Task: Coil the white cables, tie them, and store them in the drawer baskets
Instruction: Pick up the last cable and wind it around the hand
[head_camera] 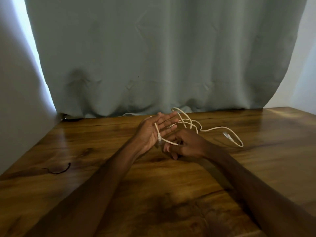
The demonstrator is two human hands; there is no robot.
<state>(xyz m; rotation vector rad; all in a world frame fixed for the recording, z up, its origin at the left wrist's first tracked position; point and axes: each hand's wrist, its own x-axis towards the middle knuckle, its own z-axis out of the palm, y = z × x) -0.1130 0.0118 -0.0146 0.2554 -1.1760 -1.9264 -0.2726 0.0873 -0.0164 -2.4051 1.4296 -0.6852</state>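
A white cable point(215, 128) lies in loose loops on the wooden table point(95, 168), behind and to the right of my hands. My left hand point(153, 132) is held palm up with flat, spread fingers, and a stretch of the cable with a plug end runs across its palm. My right hand point(186, 144) pinches the same cable just below the left palm. The cable's other plug point(227, 135) rests on the table to the right. No drawer or basket is in view.
A thin dark tie or band point(59, 170) lies on the table at the left. A grey-green curtain point(162, 57) hangs right behind the table's far edge. Pale walls stand at both sides.
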